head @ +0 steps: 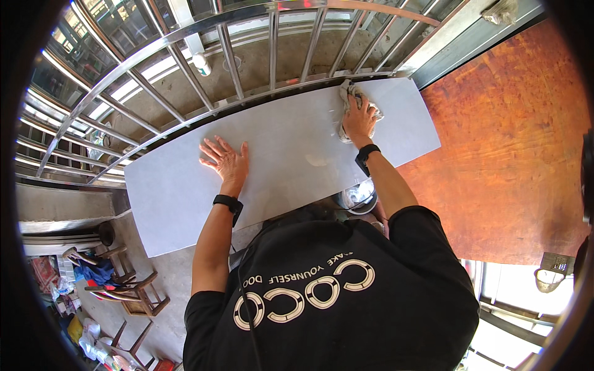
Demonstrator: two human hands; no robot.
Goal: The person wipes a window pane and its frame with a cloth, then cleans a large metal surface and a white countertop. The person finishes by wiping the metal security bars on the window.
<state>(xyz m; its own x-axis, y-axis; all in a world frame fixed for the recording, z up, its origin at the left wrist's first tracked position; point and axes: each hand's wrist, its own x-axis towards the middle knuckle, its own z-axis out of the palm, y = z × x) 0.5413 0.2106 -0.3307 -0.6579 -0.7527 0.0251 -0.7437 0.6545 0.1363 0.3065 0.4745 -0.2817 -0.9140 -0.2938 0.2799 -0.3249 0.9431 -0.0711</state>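
A long, light grey tabletop (287, 157) stretches across in front of me, its far edge along a metal railing. My left hand (228, 160) rests palm down on its left half, fingers spread, holding nothing. Toward the right end, my right hand (359, 118) presses a crumpled, patterned cloth (345, 92) against the surface. Folds of the cloth stick out beyond the fingers and beside the palm. Each wrist wears a black band.
Beyond the tabletop runs a stainless steel railing (226, 60) with a white bottle (201, 64) behind it. A reddish-brown wooden panel (501, 153) borders the right. A bucket (357, 197) sits below the near edge. Wooden chairs (139, 294) stand lower left.
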